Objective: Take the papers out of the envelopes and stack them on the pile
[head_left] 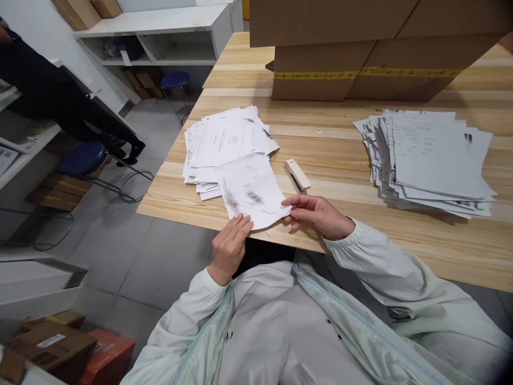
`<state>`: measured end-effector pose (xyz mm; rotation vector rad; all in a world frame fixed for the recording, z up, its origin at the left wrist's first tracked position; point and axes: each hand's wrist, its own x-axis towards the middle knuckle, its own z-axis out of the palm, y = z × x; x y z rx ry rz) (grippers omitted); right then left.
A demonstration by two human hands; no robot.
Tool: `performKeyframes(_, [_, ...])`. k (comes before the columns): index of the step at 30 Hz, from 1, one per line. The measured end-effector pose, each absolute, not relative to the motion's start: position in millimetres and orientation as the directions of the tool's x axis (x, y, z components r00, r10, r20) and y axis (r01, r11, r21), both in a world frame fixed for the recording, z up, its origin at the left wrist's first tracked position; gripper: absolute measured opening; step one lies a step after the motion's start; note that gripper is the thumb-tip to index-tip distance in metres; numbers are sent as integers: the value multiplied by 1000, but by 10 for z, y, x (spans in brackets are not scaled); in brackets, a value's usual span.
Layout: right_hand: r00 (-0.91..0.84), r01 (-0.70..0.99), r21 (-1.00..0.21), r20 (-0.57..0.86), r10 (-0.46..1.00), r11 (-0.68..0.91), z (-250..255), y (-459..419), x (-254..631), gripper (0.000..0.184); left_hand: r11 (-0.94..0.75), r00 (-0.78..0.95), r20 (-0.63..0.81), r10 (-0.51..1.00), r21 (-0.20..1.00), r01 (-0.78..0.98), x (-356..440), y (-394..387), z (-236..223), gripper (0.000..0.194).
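Observation:
A white sheet of paper with dark smudged markings lies between my hands, its far part overlapping a stack of papers. My left hand is closed at the sheet's near left corner, fingers over the top and the thumb hidden. At the near right corner, my right hand pinches the edge between thumb and fingers. Just beyond the right hand rests a cream stapler on the wooden table. Farther right is a second, thicker, uneven pile of papers.
Large cardboard boxes are stacked at the table's back. The table ends close to my body and on the left. Blue stools and a person in dark clothes are at left. More boxes lie at lower left.

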<state>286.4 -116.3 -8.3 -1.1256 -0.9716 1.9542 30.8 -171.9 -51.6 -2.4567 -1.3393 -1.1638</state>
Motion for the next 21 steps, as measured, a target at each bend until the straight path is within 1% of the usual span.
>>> performKeyframes(3, [-394,-161,-852,-407,824,-498,-62,-1168,2860,39,-599,309,663,682,263,756,309,-1720,-518,31])
performKeyframes(10, [-349,-129,-836,-465,813,-533,-40,-1171,2837,35,-610,314,686,656,238,756,319,-1716,-507,30])
performKeyframes(16, [-375,-156,-802,-492,786,-577,-44,-1179,2854,37,-597,268,686,677,298,745,329,-1724,-520,30])
performKeyframes(21, [-394,-142,-799,-496,774,-584,-33,-1208,2887,38,-573,237,675,699,330,750,342,-1735,-520,30])
